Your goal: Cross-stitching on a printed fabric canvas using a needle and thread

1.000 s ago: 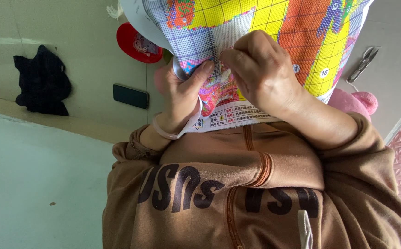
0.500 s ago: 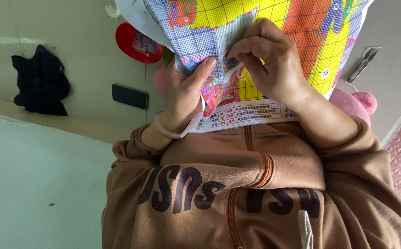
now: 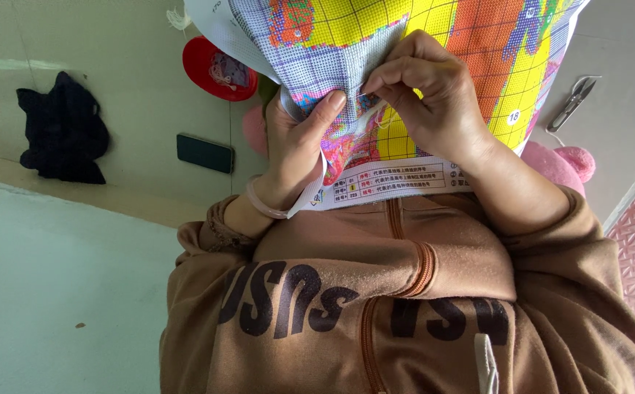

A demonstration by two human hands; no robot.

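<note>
the right hand (image 3: 434,102) is pinched shut, thumb and forefinger closed on pale thread (image 3: 367,120), probably with a needle too small to make out, right at the cloth. the left hand (image 3: 299,142) is folded closed around the edge of the cross-stitch canvas (image 3: 434,29), thumb on top, holding it bunched against the chest. this looks like mid-stitch; drawing the thread through would call for a steady, taut cloth. small thread snips (image 3: 573,102) and a red dish (image 3: 219,69) lie on the surface nearby.
</note>
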